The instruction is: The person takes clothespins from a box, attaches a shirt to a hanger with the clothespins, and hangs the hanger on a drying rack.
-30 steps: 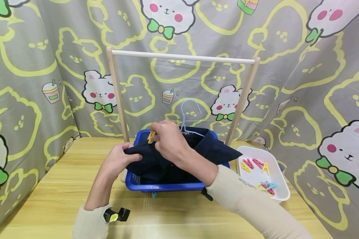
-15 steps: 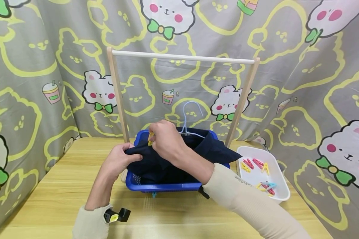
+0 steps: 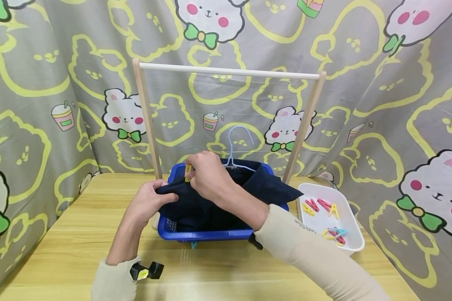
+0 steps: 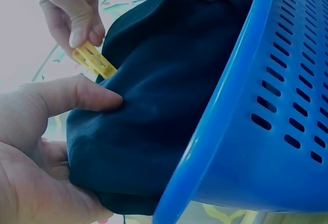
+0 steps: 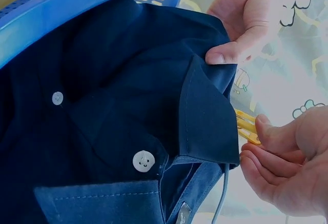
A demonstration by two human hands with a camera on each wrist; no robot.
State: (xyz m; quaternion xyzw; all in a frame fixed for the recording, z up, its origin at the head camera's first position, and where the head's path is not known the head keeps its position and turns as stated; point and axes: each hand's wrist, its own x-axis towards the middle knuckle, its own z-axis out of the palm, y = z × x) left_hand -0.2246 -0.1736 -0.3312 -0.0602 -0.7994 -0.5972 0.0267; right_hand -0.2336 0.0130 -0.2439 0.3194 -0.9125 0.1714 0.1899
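A dark navy shirt [image 3: 196, 205] with a collar and white buttons [image 5: 144, 161] lies bunched in a blue basket [image 3: 211, 235], a light blue wire hanger [image 3: 231, 146] inside its neck. My left hand [image 3: 150, 200] pinches the shirt's shoulder between thumb and fingers, at the basket's left side. Just to the right, my right hand [image 3: 212, 175] pinches a yellow clothespin [image 4: 95, 60] between thumb and fingers. In the left wrist view the clothespin's tip is right at the shirt's edge. The right wrist view shows the collar [image 5: 210, 116] partly covering that tip.
Behind the basket stands a wooden rack with a white bar [image 3: 229, 71]. At the right, a white tray [image 3: 355, 234] holds several red, yellow and blue clothespins. A small teal clip [image 3: 193, 245] shows under the basket's front rim. A patterned curtain [image 3: 98, 50] surrounds the wooden table [image 3: 79, 234].
My right hand has shifted slightly left and down with the yellow clothespin toward the shirt. The hanger hook swayed right and back. My left hand keeps its grip on the shirt.
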